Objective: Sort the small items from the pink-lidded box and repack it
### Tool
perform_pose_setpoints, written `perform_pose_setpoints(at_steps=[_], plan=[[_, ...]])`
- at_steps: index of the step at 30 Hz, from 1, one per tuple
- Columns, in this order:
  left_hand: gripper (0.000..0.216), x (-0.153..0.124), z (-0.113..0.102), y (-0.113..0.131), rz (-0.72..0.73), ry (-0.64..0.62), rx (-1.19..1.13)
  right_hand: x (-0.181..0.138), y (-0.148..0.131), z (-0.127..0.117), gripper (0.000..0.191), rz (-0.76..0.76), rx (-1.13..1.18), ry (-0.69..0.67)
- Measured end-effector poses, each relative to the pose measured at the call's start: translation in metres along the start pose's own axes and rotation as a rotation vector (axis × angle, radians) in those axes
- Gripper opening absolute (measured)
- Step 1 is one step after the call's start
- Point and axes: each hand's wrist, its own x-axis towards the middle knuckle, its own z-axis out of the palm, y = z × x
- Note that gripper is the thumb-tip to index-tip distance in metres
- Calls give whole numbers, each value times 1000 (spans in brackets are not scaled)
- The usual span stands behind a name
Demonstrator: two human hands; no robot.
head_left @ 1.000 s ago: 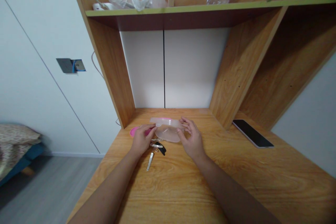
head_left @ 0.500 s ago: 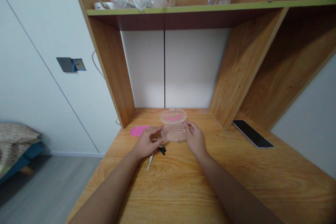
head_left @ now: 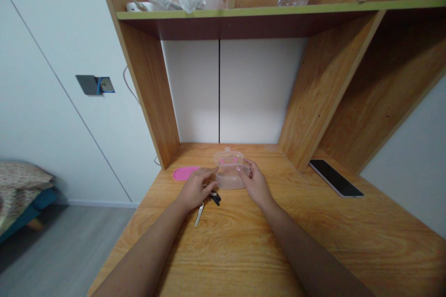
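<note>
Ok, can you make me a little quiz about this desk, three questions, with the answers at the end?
1. Which is closest to the left hand? a) bottle b) keys c) bag
2. True or false: the phone lies to the right of the box.
3. Fill in, open or shut: the box's lid is ____.

Key: 1. b; 2. true; 3. open.

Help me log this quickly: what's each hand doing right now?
Left hand: at the box; cannot tell if it grips.
Right hand: holding the box by its right side.
</note>
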Motion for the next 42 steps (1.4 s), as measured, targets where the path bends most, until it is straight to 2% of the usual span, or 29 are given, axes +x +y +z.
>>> perform_pose_setpoints(at_steps=[7, 16, 21, 29, 42], plan=[[46, 0, 3, 3, -16, 21, 47, -6, -13, -1, 76, -116, -200, -83], [44, 0, 3, -4, -50, 71, 56, -3, -5, -3, 79, -116, -359, -85], [45, 0, 3, -4, -23, 62, 36, -4, -5, -3, 89, -125, -372, -64], [42, 0, 0, 1, -3, 46, -23, -2, -6, -4, 87, -151, -376, -102], [44, 1, 0, 3, 12, 48, -72, -5, -11, -6, 87, -144, -380, -64]])
